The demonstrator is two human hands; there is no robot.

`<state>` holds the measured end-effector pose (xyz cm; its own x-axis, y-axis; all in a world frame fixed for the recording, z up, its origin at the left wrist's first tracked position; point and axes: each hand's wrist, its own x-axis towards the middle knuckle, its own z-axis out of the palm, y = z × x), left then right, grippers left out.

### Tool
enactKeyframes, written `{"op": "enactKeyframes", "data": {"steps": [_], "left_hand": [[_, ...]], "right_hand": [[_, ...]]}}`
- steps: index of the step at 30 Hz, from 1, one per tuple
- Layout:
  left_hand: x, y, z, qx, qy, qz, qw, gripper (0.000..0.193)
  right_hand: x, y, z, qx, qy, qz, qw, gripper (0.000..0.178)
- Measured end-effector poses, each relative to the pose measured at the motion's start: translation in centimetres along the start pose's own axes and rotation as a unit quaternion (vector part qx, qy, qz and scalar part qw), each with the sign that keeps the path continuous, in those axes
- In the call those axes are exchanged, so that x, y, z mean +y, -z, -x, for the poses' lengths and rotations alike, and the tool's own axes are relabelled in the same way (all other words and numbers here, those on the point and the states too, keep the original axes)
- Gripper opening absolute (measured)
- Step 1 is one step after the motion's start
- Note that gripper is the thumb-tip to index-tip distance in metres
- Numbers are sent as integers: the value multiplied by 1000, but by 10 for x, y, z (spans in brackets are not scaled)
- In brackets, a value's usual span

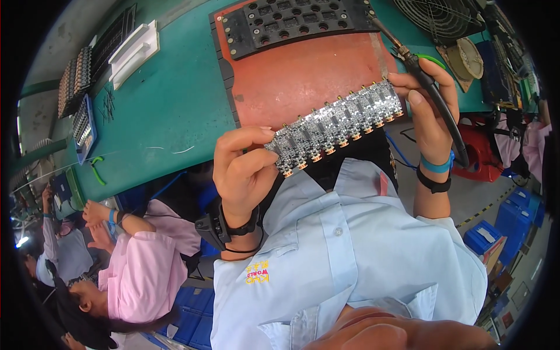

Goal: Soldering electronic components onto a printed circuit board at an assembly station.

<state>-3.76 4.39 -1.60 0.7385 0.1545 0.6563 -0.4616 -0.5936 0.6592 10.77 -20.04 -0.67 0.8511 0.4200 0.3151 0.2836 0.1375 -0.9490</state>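
A long circuit board panel (pixel 338 125), crowded with small parts and edged with copper-coloured round pieces, is held up at a slant over the table's near edge. My left hand (pixel 246 166) pinches its left end between thumb and fingers. At the other end, fingers of my right hand (pixel 430 114) touch the panel's corner. That same hand also holds a soldering iron (pixel 424 76) with a black handle and cable, its metal tip pointing up and left toward the black fixture. Beneath the panel lies a reddish mat (pixel 303 81).
A black fixture plate (pixel 297 23) with round holes sits on the mat. On the green table (pixel 169 105) are a white tray (pixel 134 53), a blue tray of boards (pixel 84 128) and green-handled cutters (pixel 97 170). A fan (pixel 437 17) stands far right. Co-workers in pink (pixel 146 274) sit at left.
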Motion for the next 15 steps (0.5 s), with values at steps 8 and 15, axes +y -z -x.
{"op": "enactKeyframes", "data": {"steps": [8, 15], "left_hand": [[-7, 0, 7, 13, 7, 19, 1000, 38], [-9, -2, 8, 16, 23, 13, 1000, 37]], "right_hand": [[1, -4, -2, -8, -5, -65, 998, 41], [2, -2, -7, -16, 8, -63, 998, 41]]}}
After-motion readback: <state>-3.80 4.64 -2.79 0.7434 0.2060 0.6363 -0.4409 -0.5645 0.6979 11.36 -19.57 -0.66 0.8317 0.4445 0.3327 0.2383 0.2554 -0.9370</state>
